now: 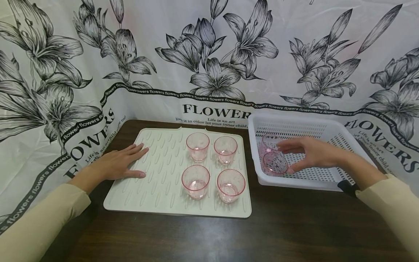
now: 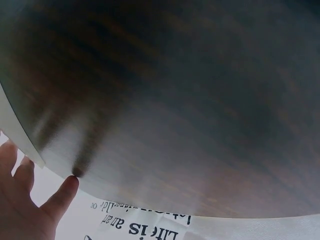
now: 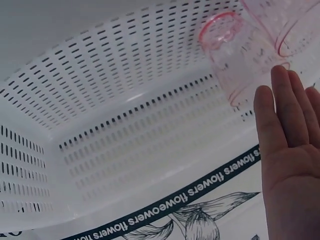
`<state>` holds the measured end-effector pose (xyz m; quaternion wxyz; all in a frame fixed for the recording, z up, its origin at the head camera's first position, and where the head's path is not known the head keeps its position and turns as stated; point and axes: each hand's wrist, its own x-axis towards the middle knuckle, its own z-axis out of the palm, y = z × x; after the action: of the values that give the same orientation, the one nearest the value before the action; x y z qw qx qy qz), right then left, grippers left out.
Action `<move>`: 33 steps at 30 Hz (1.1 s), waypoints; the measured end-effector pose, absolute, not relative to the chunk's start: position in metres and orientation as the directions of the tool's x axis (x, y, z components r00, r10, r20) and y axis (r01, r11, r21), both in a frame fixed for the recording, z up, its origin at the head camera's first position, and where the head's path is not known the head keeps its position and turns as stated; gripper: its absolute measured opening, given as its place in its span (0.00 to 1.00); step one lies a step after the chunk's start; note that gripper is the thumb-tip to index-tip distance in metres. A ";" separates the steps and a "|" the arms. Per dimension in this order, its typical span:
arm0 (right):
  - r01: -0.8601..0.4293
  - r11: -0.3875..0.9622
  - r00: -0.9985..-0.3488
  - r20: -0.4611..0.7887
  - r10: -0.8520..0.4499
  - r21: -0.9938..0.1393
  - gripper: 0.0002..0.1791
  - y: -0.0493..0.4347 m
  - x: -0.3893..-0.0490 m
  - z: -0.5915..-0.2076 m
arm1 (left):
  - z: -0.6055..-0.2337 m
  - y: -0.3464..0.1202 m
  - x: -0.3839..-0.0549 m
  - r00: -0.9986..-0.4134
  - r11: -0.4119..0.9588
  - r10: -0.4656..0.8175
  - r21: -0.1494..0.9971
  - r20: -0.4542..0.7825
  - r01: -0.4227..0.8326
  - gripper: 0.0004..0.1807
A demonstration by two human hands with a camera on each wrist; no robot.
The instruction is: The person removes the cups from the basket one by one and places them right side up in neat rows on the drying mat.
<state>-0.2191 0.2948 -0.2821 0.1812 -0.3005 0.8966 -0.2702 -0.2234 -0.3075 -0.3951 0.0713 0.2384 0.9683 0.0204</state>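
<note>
Watching the right hand (image 1: 312, 152) inside the left end of the white perforated plastic basket (image 1: 301, 184), by the front pink-rimmed clear tapered glass (image 1: 275, 163). Mouth of that glass faces up in the head view, long axis roughly upright; can't tell exact tilt, the front wall hides its base. Right wrist view gives me long, straight fingers with the thumb set apart, not curled round anything. In the head view the thumb tip is at the front glass's right side; can't tell if it touches.

Obstacles: the back pink-rimmed clear glass (image 1: 270, 140) is just behind the front one, partly covered by the fingers. The basket's left and front walls box both in.

I have the left hand (image 1: 118, 165) palm down, fingers and thumb spread, on the left edge of the off-white rectangular ridged mat (image 1: 160, 163). On the mat's right half, four matching glasses, mouths up, axes vertical, two by two: far-left glass (image 1: 198, 146), far-right glass (image 1: 226, 150), near-left glass (image 1: 195, 182), near-right glass (image 1: 230, 185).

Mat and basket sit side by side on the dark brown wood table (image 1: 203, 236), white flower-print curtain (image 1: 137, 103) behind.
</note>
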 end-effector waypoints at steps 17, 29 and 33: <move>-0.406 0.734 -0.730 -0.290 -0.619 -0.544 0.45 0.281 -0.230 -0.291 | -0.392 -0.306 -0.221 -0.880 0.890 0.455 0.071 -0.138 0.450 0.55; -0.393 0.756 -0.707 -0.353 -0.612 -0.523 0.49 0.272 -0.235 -0.297 | -0.394 -0.305 -0.224 -0.880 0.892 0.452 0.069 -0.143 0.447 0.56; -0.407 0.752 -0.705 -0.346 -0.619 -0.518 0.50 0.271 -0.237 -0.297 | -0.395 -0.306 -0.224 -0.881 0.894 0.448 0.065 -0.148 0.444 0.56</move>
<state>-0.2373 0.2712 -0.2973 0.2576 -0.2850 0.8999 -0.2063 -0.2242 -0.3061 -0.3947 0.0798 0.2300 0.9698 0.0148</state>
